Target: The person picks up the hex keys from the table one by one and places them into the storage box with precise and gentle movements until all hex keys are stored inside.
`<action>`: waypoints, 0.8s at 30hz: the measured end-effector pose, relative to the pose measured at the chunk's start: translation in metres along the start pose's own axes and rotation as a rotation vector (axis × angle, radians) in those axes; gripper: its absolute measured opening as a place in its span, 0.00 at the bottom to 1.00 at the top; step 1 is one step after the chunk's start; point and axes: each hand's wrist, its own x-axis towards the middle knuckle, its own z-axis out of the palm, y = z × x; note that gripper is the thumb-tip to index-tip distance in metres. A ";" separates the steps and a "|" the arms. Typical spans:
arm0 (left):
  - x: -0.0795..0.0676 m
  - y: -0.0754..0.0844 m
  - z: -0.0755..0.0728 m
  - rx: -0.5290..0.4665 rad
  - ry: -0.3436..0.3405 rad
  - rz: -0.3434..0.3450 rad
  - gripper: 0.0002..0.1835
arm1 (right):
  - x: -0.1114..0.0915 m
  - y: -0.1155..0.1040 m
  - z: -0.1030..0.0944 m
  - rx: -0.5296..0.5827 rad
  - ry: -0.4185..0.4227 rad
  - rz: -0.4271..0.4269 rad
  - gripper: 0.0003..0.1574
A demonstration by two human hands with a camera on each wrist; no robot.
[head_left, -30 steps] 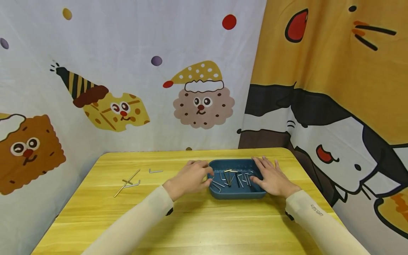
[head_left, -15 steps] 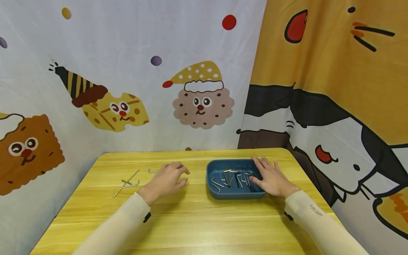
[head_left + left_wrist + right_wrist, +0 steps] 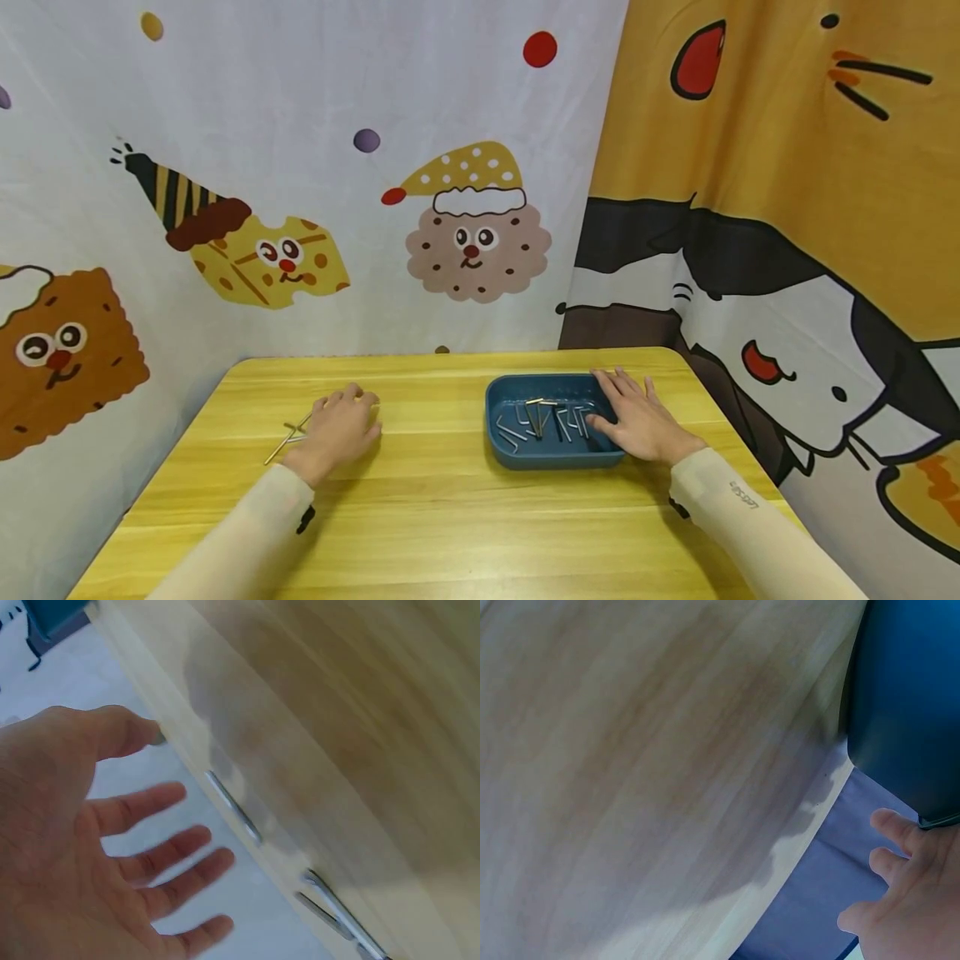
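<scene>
Left of a blue tray (image 3: pixel 551 461), my left hand (image 3: pixel 335 431), fingers loosely spread and gripping nothing, hovers near loose hex keys (image 3: pixel 234 808) and a long, brass-coloured rod (image 3: pixel 279 447) on the wood-grain worktop (image 3: pixel 465 533). My right hand (image 3: pixel 641 423) rests at the tray's right rim, fingers extended, thumb reaching over the inside. Other keys (image 3: pixel 537 423), silver, brass-coloured and black, lie inside the tray; behind it hangs cartoon-printed cloth (image 3: pixel 300 125).
</scene>
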 end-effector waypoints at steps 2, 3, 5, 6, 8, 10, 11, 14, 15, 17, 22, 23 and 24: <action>-0.001 -0.006 0.000 0.002 -0.034 -0.026 0.26 | 0.000 0.000 -0.001 0.000 0.000 -0.002 0.59; -0.002 -0.009 0.000 0.003 -0.049 -0.032 0.27 | 0.000 0.001 -0.001 -0.002 -0.003 -0.001 0.59; -0.003 -0.013 0.002 0.005 -0.079 -0.037 0.29 | 0.000 0.001 -0.001 -0.004 -0.010 0.004 0.59; -0.003 -0.015 0.003 0.003 -0.089 -0.038 0.30 | 0.000 0.001 -0.001 -0.003 -0.011 0.004 0.59; -0.002 -0.019 0.005 0.001 -0.101 -0.035 0.31 | 0.000 0.000 -0.001 0.000 -0.009 0.001 0.59; -0.001 -0.021 0.007 -0.010 -0.093 -0.025 0.30 | -0.001 0.000 -0.001 0.002 -0.007 0.001 0.59; -0.001 -0.021 0.008 -0.017 -0.085 -0.016 0.28 | -0.001 0.000 -0.001 0.003 -0.006 0.001 0.59; 0.001 -0.022 0.009 -0.043 -0.058 0.015 0.21 | -0.002 0.000 -0.001 0.001 -0.003 0.002 0.59; 0.001 -0.022 0.009 -0.048 -0.048 0.028 0.18 | -0.002 0.000 -0.002 0.002 -0.002 0.002 0.59; 0.002 -0.022 0.009 -0.054 -0.038 0.051 0.15 | -0.002 -0.001 -0.002 0.000 -0.002 0.003 0.59; 0.004 -0.023 0.010 -0.056 -0.032 0.081 0.13 | -0.001 0.000 -0.001 0.006 -0.003 0.003 0.60; 0.005 -0.023 0.011 -0.055 -0.033 0.082 0.13 | -0.001 0.000 0.000 0.007 -0.005 0.006 0.60; 0.005 -0.024 0.012 -0.057 -0.033 0.084 0.13 | 0.000 0.001 0.000 0.010 -0.005 0.006 0.60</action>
